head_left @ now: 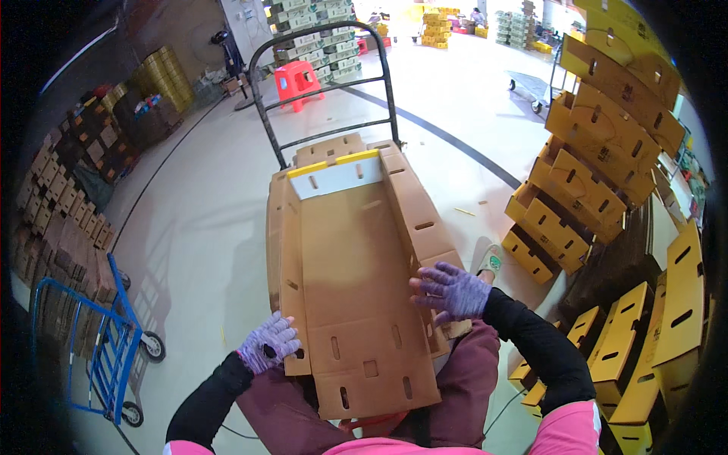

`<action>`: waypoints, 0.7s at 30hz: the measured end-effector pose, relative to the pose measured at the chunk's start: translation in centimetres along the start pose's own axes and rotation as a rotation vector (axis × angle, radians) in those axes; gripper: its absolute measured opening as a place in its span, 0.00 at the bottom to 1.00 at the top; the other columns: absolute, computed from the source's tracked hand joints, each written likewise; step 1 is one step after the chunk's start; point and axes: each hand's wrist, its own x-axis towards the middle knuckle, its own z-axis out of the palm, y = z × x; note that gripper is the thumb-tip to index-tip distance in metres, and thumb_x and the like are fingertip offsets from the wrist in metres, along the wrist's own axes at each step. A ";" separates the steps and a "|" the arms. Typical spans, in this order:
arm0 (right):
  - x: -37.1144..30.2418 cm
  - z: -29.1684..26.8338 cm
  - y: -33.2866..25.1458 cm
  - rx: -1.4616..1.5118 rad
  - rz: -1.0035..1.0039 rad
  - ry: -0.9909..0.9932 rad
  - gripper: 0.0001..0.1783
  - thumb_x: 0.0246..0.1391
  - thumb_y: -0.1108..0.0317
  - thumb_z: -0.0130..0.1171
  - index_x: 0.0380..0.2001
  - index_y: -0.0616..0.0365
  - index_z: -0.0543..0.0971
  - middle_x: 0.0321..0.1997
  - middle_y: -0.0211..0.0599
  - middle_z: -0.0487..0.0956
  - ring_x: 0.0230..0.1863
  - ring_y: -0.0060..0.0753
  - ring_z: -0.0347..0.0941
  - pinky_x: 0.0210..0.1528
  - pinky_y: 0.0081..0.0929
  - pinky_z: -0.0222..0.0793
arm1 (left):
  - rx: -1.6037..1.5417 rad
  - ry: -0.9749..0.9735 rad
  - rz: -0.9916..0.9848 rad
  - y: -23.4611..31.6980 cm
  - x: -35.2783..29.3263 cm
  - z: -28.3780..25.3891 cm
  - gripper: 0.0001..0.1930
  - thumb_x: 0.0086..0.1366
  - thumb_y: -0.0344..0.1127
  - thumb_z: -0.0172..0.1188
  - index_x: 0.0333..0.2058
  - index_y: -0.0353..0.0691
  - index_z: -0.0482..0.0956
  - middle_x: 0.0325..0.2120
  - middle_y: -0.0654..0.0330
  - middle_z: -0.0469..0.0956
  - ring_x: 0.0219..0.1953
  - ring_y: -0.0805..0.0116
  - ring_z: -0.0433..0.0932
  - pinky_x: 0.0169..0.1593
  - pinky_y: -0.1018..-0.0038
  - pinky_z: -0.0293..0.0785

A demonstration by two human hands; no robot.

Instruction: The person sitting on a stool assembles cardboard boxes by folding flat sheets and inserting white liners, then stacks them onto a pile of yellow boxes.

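Observation:
In front of me lies a long brown cardboard box (349, 265), open at the top, its near end flap (371, 371) folded down flat toward my lap. White lining with a yellow edge shows on its far end wall (337, 178). My left hand (271, 341), in a grey-purple knit glove, rests by the near left corner with its fingers stretched out against the side wall. Over the near part of the right wall, my right hand (451, 290) spreads its gloved fingers; whether it presses on the cardboard is hard to tell. Neither hand holds anything.
Behind the box rises a cart's black handle (326, 83), with a red stool (298, 85) beyond. Stacked yellow cartons (599, 159) line the right, more yellow cartons (622, 334) stand near my right arm, and a blue hand truck (98, 349) stands left.

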 end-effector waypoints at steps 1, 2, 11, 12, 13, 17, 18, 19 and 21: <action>1.0 0.1 -0.1 0.036 -0.090 0.024 0.36 0.42 0.39 0.60 0.54 0.42 0.74 0.62 0.34 0.67 0.65 0.43 0.58 0.64 0.42 0.55 | 0.017 -0.047 0.028 -0.5 0.0 -0.1 0.09 0.60 0.39 0.52 0.37 0.48 0.79 0.46 0.59 0.78 0.56 0.54 0.71 0.65 0.54 0.58; 1.8 0.0 -0.3 0.058 -0.077 -0.053 0.33 0.43 0.38 0.59 0.51 0.43 0.75 0.59 0.33 0.68 0.63 0.42 0.60 0.62 0.40 0.57 | 0.033 -0.083 0.068 -1.1 0.2 -0.2 0.09 0.60 0.39 0.52 0.36 0.49 0.79 0.45 0.60 0.78 0.55 0.55 0.72 0.64 0.54 0.60; 7.1 2.3 -3.6 -0.062 0.322 0.060 0.15 0.42 0.50 0.61 0.21 0.49 0.77 0.30 0.30 0.70 0.40 0.36 0.67 0.41 0.37 0.63 | -0.412 -0.101 -0.600 0.8 12.9 -1.2 0.26 0.62 0.55 0.55 0.52 0.43 0.71 0.48 0.50 0.76 0.47 0.53 0.76 0.52 0.59 0.70; 7.4 2.7 -3.9 -0.068 0.397 0.120 0.15 0.42 0.50 0.61 0.21 0.49 0.77 0.30 0.30 0.70 0.40 0.36 0.67 0.40 0.37 0.63 | -0.422 -0.047 -0.517 1.4 14.1 -1.4 0.27 0.62 0.54 0.56 0.54 0.43 0.70 0.49 0.49 0.75 0.48 0.51 0.75 0.53 0.60 0.70; 7.4 3.0 -4.1 0.006 0.507 0.040 0.15 0.42 0.50 0.62 0.21 0.50 0.78 0.37 0.35 0.73 0.46 0.40 0.68 0.46 0.39 0.64 | -0.431 0.003 -0.432 2.2 15.2 -1.6 0.28 0.62 0.53 0.56 0.56 0.43 0.68 0.50 0.49 0.74 0.50 0.49 0.75 0.55 0.60 0.69; 5.6 3.2 -6.7 -0.107 0.665 0.292 0.24 0.44 0.52 0.64 0.42 0.53 0.77 0.53 0.46 0.70 0.57 0.50 0.65 0.58 0.45 0.60 | -0.380 0.045 -0.293 3.4 17.9 -1.5 0.23 0.64 0.44 0.55 0.56 0.47 0.69 0.52 0.51 0.73 0.50 0.50 0.75 0.53 0.61 0.72; 4.5 2.9 -8.1 -0.069 0.776 0.334 0.29 0.45 0.53 0.64 0.49 0.54 0.74 0.57 0.48 0.68 0.59 0.53 0.63 0.61 0.47 0.58 | -0.358 0.034 -0.300 3.2 18.3 -1.3 0.21 0.65 0.42 0.54 0.56 0.47 0.69 0.52 0.51 0.73 0.49 0.51 0.75 0.53 0.61 0.72; 3.6 2.9 -9.9 -0.029 0.886 0.376 0.34 0.46 0.54 0.64 0.56 0.55 0.71 0.61 0.51 0.66 0.62 0.56 0.61 0.63 0.48 0.56 | -0.424 0.053 -0.326 3.0 18.4 -1.0 0.18 0.66 0.37 0.52 0.54 0.48 0.72 0.49 0.51 0.75 0.49 0.51 0.76 0.50 0.62 0.74; 1.3 2.6 -14.9 0.173 1.222 0.233 0.44 0.49 0.57 0.64 0.66 0.55 0.56 0.64 0.56 0.62 0.63 0.60 0.59 0.64 0.48 0.55 | -0.516 0.027 -0.315 2.5 18.5 -0.1 0.17 0.68 0.40 0.49 0.54 0.49 0.72 0.47 0.52 0.76 0.48 0.51 0.76 0.49 0.61 0.74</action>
